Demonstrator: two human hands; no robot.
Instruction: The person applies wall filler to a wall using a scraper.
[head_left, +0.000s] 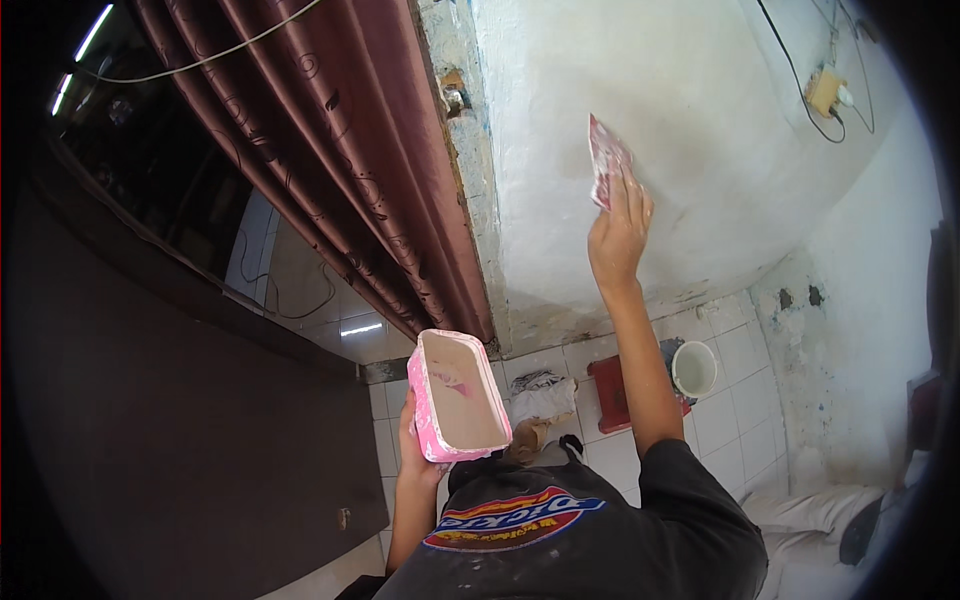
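My right hand [622, 230] is raised to the white wall [700, 160], closed around a flat red putty scraper [608, 160] smeared with white. The scraper's blade lies close to the wall; whether it touches cannot be made out. Low in front of my body, my left hand [410, 445] grips a pink rectangular tub [424, 425] by its left side. White smears mark the tub's outside and rim, and a pale layer coats its inside, with a pink patch showing through. Most of the left fingers are hidden by the tub.
A maroon curtain [340, 150] hangs left of the wall, beside a dark door [200, 420]. On the tiled floor are a crumpled cloth [543, 398], a red stool-like object [608, 395] and a whitish bucket [695, 368]. A socket block [825, 92] with cables hangs upper right.
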